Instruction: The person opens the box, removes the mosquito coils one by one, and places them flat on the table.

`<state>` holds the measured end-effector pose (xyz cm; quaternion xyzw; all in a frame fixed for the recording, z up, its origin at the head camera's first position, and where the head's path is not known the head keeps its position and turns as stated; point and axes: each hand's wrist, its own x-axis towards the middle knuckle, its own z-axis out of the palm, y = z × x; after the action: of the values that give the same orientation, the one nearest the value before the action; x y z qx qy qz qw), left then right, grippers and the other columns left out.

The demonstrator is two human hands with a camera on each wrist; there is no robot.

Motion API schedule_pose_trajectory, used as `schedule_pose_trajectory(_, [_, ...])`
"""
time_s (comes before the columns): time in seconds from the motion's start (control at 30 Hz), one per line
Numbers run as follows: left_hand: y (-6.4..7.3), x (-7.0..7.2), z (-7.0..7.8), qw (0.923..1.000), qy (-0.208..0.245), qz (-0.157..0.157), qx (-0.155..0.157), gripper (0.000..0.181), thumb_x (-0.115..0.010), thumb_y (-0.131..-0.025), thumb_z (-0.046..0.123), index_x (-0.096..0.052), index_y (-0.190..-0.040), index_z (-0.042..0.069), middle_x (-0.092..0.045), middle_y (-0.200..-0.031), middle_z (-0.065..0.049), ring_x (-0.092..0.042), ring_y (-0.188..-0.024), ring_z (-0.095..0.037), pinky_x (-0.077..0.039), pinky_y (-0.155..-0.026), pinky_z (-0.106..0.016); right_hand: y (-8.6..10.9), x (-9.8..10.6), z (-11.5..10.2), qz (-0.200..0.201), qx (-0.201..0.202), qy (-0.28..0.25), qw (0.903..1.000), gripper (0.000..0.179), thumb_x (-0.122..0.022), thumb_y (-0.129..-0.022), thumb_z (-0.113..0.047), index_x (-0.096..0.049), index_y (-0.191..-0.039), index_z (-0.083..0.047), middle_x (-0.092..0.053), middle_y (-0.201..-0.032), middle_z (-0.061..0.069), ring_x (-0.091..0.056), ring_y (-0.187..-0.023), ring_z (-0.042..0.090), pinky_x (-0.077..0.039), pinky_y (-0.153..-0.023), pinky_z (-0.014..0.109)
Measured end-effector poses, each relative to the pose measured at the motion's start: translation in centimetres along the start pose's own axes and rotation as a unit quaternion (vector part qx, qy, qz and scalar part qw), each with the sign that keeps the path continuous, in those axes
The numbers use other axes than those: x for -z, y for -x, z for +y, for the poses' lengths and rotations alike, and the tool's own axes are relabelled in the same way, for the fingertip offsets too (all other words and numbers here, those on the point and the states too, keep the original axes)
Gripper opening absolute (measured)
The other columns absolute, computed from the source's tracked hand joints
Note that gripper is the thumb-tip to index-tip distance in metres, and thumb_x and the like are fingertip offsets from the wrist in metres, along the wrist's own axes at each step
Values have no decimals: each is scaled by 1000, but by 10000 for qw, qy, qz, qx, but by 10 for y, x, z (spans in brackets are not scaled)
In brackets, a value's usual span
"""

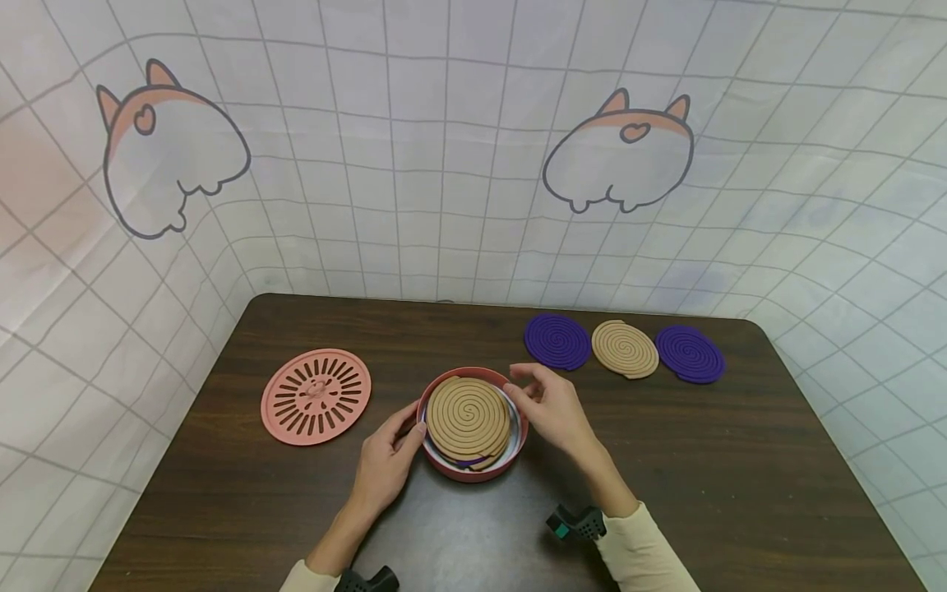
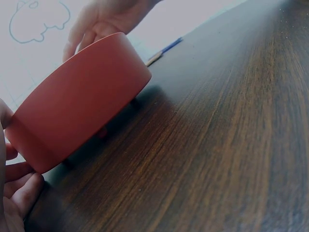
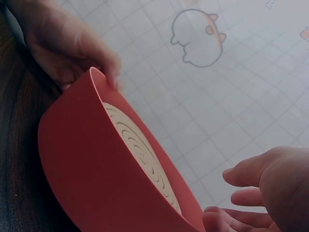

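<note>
A round red mosquito coil holder [image 1: 473,474] stands on the table, with a stack of mosquito coils inside it. A tan coil [image 1: 468,415] lies on top, and a purple edge peeks out beneath it. My left hand [image 1: 385,464] grips the holder's left wall, thumb over the rim and fingers outside. At the opposite rim hovers my right hand [image 1: 551,407], its fingers loosely bent with nothing between them. In the right wrist view its fingertips [image 3: 217,220] overlap the rim; whether they touch it I cannot tell.
A pink slotted lid [image 1: 316,397] lies flat on the left. Toward the back right, a purple coil [image 1: 558,341], a tan coil [image 1: 625,349] and another purple coil [image 1: 690,353] lie in a row on the dark wooden table [image 1: 740,477]. A white grid-patterned curtain [image 1: 414,164] surrounds the back.
</note>
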<state>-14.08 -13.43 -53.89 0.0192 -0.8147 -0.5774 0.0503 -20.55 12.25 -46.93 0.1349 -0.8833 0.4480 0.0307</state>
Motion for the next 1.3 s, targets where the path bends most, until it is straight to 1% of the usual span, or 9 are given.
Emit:
schedule_pose_trajectory(0.23, [0, 0, 0, 10000, -5, 4, -31, 41, -61, -100, 33, -60, -139, 18, -65, -136, -5, -64, -124, -19, -53, -100, -35, 0, -1, 0, -161, -68, 7, 9998, 32, -71, -93, -20, -68, -121, -5, -71, -87, 8, -60, -70, 13, -47, -56, 20])
schedule_pose_trajectory(0.53, [0, 0, 0, 10000, 23, -39, 6, 41, -61, -101, 33, -60, -139, 18, -65, -136, -4, -63, -125, -18, -52, -101, -35, 1, 0, 0, -224, -94, 55, 9997, 35, -71, -93, -20, -68, -122, -2, -71, -89, 9, -61, -71, 12, -49, -58, 20])
schedule_pose_trajectory(0.9, [0, 0, -1, 10000, 40, -30, -45, 41, -61, -101, 31, -60, -139, 19, -65, -136, -4, -63, -125, -17, -53, -101, -35, 1, -1, 1, -220, -106, 138, 9996, 35, -72, -92, -21, -68, -122, -1, -70, -88, 9, -60, -70, 12, -48, -57, 20])
schedule_pose_trajectory(1.0, [0, 0, 0, 10000, 45, -31, -51, 40, -61, -101, 30, -60, -139, 19, -65, -135, -4, -63, -125, -18, -53, -101, -35, 1, -1, 1, -244, -139, 123, 9995, 35, -72, -92, -21, -68, -122, -2, -71, -90, 10, -60, -70, 12, -47, -57, 20])
schedule_pose_trajectory(1.3, [0, 0, 1, 9999, 75, -36, -79, 40, -60, -101, 30, -60, -139, 17, -65, -135, -5, -63, -124, -18, -53, -101, -35, 2, -2, 0, -301, -53, 200, 9993, 35, -70, -93, -20, -67, -122, -2, -70, -85, 7, -61, -70, 12, -47, -56, 21])
